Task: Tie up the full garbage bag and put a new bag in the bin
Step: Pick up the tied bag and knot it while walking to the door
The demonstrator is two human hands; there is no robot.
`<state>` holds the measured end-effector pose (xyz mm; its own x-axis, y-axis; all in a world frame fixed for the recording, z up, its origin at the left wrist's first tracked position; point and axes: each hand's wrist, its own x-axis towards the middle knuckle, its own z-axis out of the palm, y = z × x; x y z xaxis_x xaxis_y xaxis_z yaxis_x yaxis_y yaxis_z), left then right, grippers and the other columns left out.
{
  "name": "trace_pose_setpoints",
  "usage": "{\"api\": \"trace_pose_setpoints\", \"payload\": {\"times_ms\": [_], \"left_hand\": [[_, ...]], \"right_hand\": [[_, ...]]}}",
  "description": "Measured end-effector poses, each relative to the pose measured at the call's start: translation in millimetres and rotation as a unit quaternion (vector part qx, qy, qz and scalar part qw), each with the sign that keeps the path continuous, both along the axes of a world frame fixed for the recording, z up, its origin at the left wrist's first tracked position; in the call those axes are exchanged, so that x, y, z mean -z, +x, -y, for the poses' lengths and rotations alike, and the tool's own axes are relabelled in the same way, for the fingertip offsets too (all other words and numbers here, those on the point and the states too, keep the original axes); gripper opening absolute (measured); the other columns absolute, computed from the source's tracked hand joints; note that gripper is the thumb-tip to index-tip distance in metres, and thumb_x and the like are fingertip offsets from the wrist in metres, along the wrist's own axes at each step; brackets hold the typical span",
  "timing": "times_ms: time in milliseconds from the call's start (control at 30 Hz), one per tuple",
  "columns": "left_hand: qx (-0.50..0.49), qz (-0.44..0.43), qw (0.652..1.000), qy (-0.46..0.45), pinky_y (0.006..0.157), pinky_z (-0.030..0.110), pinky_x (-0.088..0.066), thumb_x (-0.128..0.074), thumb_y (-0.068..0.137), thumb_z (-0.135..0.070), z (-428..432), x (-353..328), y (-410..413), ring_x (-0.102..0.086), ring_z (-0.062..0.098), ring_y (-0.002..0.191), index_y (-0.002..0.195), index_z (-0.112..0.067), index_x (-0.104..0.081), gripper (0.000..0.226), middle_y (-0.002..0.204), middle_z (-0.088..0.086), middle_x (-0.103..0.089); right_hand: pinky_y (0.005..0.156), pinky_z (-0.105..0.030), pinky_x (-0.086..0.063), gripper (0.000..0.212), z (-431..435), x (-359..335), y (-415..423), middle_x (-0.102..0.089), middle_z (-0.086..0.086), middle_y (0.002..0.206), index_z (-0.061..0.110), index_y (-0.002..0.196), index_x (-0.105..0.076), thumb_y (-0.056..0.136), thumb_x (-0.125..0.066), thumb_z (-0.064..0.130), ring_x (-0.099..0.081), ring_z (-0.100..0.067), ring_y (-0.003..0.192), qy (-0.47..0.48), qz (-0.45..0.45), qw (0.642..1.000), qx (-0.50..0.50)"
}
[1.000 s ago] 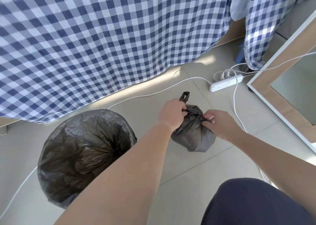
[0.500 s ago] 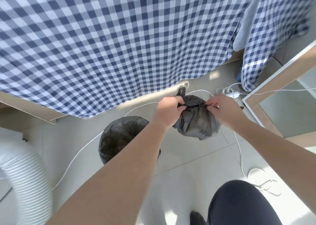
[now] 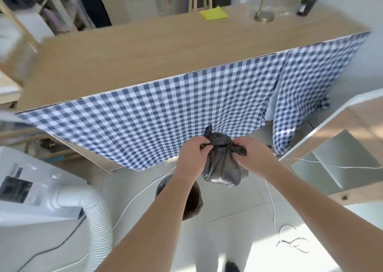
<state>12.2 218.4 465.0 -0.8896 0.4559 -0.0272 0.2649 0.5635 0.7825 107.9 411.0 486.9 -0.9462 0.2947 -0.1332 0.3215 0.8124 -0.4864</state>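
Observation:
A small dark grey garbage bag [image 3: 222, 168] hangs in the air in front of me, bunched at its neck. My left hand [image 3: 191, 157] grips one twisted end of the neck and my right hand [image 3: 253, 155] grips the other, with a knot between them. Below on the floor stands the bin [image 3: 192, 201], lined with a black bag and mostly hidden behind my left forearm.
A wooden table [image 3: 145, 56] with a blue checked cloth [image 3: 165, 114] hanging from its edge is ahead. A white appliance [image 3: 31, 199] with a ribbed hose [image 3: 97, 215] stands at left. White cables [image 3: 271, 205] lie on the tiled floor. A framed mirror [image 3: 331, 157] leans at right.
The bag has risen well off the floor with both hands still on its neck. The view has lifted, so the tabletop shows and the bin looks smaller and lower.

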Motion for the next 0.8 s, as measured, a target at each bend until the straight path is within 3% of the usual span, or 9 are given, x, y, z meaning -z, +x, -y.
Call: {"api": "trace_pose_setpoints", "payload": {"times_ms": [133,433,700,800], "left_hand": [[-0.022,-0.011,1.000,0.006,0.098,0.025,-0.050,-0.070,0.099,-0.030,24,-70,9,-0.065,0.007,0.102,0.112,-0.023,-0.077,0.017,0.109,-0.013,-0.073],[-0.022,-0.038,0.999,-0.008,0.091,0.027,-0.054,-0.072,0.098,-0.030,85,-165,28,-0.068,0.009,0.095,0.109,-0.023,-0.080,0.015,0.104,-0.010,-0.074],[-0.048,-0.069,0.996,-0.016,0.073,0.010,-0.042,-0.071,0.099,-0.029,133,-198,43,-0.064,0.002,0.083,0.101,-0.024,-0.081,0.011,0.091,-0.013,-0.073],[-0.081,-0.072,0.994,-0.024,0.069,0.012,-0.041,-0.072,0.098,-0.029,154,-205,44,-0.063,0.000,0.079,0.096,-0.024,-0.081,0.011,0.088,-0.012,-0.074]], "right_hand": [[0.079,-0.031,-0.048,0.017,14,-60,5,-0.071,0.008,0.103,0.026,0.110,-0.072,0.098,-0.060,0.025,-0.066,-0.018,0.096,0.017,-0.013,1.000,-0.011],[0.084,-0.026,-0.043,0.028,49,-162,11,-0.073,-0.001,0.118,0.018,0.129,-0.069,0.105,-0.054,0.018,-0.067,-0.023,0.107,0.049,-0.061,0.995,-0.067],[0.079,-0.031,-0.046,0.019,88,-195,2,-0.075,-0.002,0.104,0.014,0.111,-0.075,0.104,-0.057,0.016,-0.067,-0.023,0.098,0.068,-0.094,0.987,-0.115],[0.076,-0.030,-0.045,0.016,106,-200,-13,-0.074,0.000,0.098,0.014,0.105,-0.075,0.103,-0.059,0.015,-0.068,-0.021,0.093,0.066,-0.105,0.982,-0.146]]}}
